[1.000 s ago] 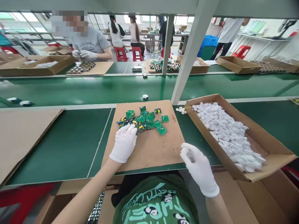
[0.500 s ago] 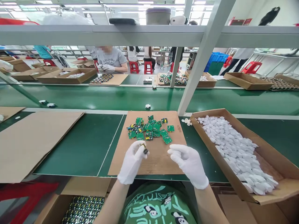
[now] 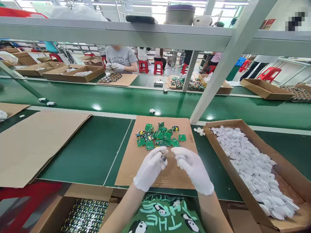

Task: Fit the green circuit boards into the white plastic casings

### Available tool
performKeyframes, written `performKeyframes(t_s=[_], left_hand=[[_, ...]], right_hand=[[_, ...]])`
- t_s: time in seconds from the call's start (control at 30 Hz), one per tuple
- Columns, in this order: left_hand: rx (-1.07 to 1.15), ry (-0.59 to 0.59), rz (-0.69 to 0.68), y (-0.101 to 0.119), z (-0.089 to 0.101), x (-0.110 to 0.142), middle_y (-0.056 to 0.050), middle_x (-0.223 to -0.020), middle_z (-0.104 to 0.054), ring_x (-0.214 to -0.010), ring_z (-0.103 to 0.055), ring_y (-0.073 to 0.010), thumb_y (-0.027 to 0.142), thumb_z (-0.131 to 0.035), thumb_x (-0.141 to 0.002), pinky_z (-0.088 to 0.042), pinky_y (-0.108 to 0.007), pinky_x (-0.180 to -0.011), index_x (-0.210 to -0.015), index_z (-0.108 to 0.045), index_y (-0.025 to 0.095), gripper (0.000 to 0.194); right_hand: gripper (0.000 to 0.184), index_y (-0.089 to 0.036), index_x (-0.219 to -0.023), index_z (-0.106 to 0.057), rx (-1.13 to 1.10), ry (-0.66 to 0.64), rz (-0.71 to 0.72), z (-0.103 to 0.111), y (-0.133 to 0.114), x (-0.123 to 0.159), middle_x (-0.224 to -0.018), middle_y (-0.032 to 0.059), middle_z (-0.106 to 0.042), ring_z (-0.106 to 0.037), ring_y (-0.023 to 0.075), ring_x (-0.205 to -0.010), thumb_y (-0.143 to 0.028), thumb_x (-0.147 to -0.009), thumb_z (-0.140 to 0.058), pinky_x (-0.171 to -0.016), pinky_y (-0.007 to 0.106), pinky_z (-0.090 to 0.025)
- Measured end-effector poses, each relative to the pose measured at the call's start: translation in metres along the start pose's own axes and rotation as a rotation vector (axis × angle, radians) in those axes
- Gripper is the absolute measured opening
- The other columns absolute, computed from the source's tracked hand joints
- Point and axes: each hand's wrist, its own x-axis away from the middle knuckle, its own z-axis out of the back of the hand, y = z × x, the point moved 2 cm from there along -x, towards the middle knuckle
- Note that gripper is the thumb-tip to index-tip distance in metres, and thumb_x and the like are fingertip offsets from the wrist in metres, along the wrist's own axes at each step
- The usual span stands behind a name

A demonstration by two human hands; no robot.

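Both my hands wear white gloves and hover close together over the near part of a brown cardboard sheet [image 3: 136, 161]. My left hand [image 3: 149, 168] pinches a small circuit board [image 3: 163, 158] at its fingertips. My right hand [image 3: 193, 168] is curled shut a few centimetres to the right; a white plastic piece seems to sit in its fingers, hard to tell apart from the glove. A pile of several green circuit boards [image 3: 159, 136] lies on the sheet beyond my hands.
A long cardboard box [image 3: 279, 161] of white plastic caps [image 3: 247, 158] stands at the right. A flat cardboard sheet [image 3: 36, 142] lies left. A box of boards [image 3: 86, 215] sits below the table edge. A slanted metal post [image 3: 218, 74] rises behind; a co-worker sits across the green belt [image 3: 97, 97].
My left hand picked a board from the pile and drew it back toward me. My right hand came in from the right until the two nearly meet.
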Motion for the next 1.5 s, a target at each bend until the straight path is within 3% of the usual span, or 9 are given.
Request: performKeyframes(t_s=[0.17, 0.33, 0.43, 0.63, 0.8, 1.0, 1.2, 1.33, 1.5], left_hand=[[-0.001, 0.003, -0.044, -0.005, 0.014, -0.005, -0.001, -0.089, -0.067, -0.073, -0.065, -0.0132, 0.036, -0.084, -0.077, -0.052, -0.026, -0.069, -0.123, -0.066, 0.022, 0.051], [-0.243, -0.074, -0.275, -0.009, 0.031, 0.007, -0.007, -0.124, -0.070, -0.116, -0.068, -0.0248, 0.025, -0.078, -0.084, -0.053, -0.038, -0.101, -0.124, -0.063, 0.030, 0.043], [-0.618, -0.103, -0.541, -0.011, 0.036, 0.018, -0.007, -0.145, -0.058, -0.134, -0.057, -0.0256, 0.012, -0.071, -0.087, -0.049, -0.039, -0.109, -0.124, -0.063, 0.032, 0.043], [-1.140, 0.016, -0.873, -0.015, 0.038, 0.028, -0.014, -0.135, -0.065, -0.126, -0.064, -0.0238, 0.006, -0.072, -0.083, -0.056, -0.036, -0.105, -0.142, -0.050, 0.022, 0.066], [-1.238, -0.116, -1.101, -0.012, 0.036, 0.025, -0.015, -0.120, -0.073, -0.125, -0.065, -0.0265, 0.006, -0.070, -0.084, -0.059, -0.036, -0.102, -0.142, -0.050, 0.016, 0.062], [-1.289, -0.123, -1.192, -0.015, 0.038, 0.023, -0.015, -0.115, -0.076, -0.122, -0.067, -0.0281, 0.010, -0.065, -0.089, -0.064, -0.038, -0.093, -0.141, -0.049, 0.015, 0.054], [-1.296, -0.082, -1.314, -0.020, 0.040, 0.025, -0.013, -0.107, -0.078, -0.126, -0.063, -0.0307, 0.009, -0.066, -0.088, -0.066, -0.038, -0.087, -0.139, -0.049, 0.016, 0.054], [-1.295, 0.001, -1.321, -0.018, 0.040, 0.025, -0.012, -0.102, -0.078, -0.125, -0.065, -0.0300, 0.015, -0.064, -0.092, -0.066, -0.040, -0.086, -0.136, -0.052, 0.018, 0.046], [-1.326, -0.011, -1.270, -0.017, 0.038, 0.028, -0.014, -0.105, -0.077, -0.120, -0.068, -0.0296, 0.022, -0.062, -0.094, -0.066, -0.036, -0.084, -0.131, -0.056, 0.016, 0.039]], right_hand=[[0.022, -0.028, -0.106, -0.076, -0.014, -0.105, -0.013, -0.004, 0.007, 0.007, -0.121, 0.0084, -0.071, -0.071, 0.0187, -0.090, -0.042, -0.092, -0.065, -0.080, 0.034, -0.062], [0.025, -0.024, -0.107, -0.072, -0.059, 0.014, -0.183, -0.014, 0.016, 0.004, -0.083, 0.0035, -0.076, -0.065, 0.0116, -0.057, -0.041, -0.090, -0.070, -0.052, 0.023, -0.056], [0.019, -0.023, -0.099, -0.075, -0.030, 0.019, -0.120, -0.021, 0.016, 0.001, -0.088, 0.0041, -0.077, -0.067, 0.0107, -0.062, -0.038, -0.092, -0.068, -0.058, 0.021, -0.058], [0.019, -0.026, -0.109, -0.072, 0.065, 0.006, 0.013, -0.031, 0.017, 0.007, -0.102, 0.0037, -0.078, -0.074, 0.0150, -0.086, -0.026, -0.090, -0.069, -0.080, 0.024, -0.062], [0.021, -0.028, -0.112, -0.069, 0.107, -0.026, 0.022, -0.034, 0.016, 0.015, -0.105, 0.0030, -0.077, -0.073, 0.0151, -0.090, -0.024, -0.091, -0.067, -0.078, 0.023, -0.061], [0.016, -0.025, -0.103, -0.068, 0.163, -0.128, 0.030, -0.027, 0.011, 0.011, -0.110, 0.0044, -0.072, -0.070, 0.0128, -0.081, -0.017, -0.089, -0.064, -0.078, 0.026, -0.060], [0.025, -0.028, -0.107, -0.061, 0.049, -0.049, 0.037, -0.036, 0.026, 0.014, -0.095, 0.0001, -0.072, -0.071, 0.0148, -0.085, -0.015, -0.087, -0.069, -0.076, 0.026, -0.060], [0.019, -0.028, -0.108, -0.062, 0.104, -0.034, 0.254, -0.044, 0.035, 0.022, -0.106, 0.0057, -0.071, -0.066, 0.0217, -0.107, -0.031, -0.091, -0.070, -0.089, 0.035, -0.057], [0.024, -0.029, -0.112, -0.062, 0.281, -0.031, 0.432, -0.042, 0.028, 0.021, -0.109, 0.0059, -0.069, -0.066, 0.0193, -0.094, -0.017, -0.092, -0.066, -0.081, 0.035, -0.057]])
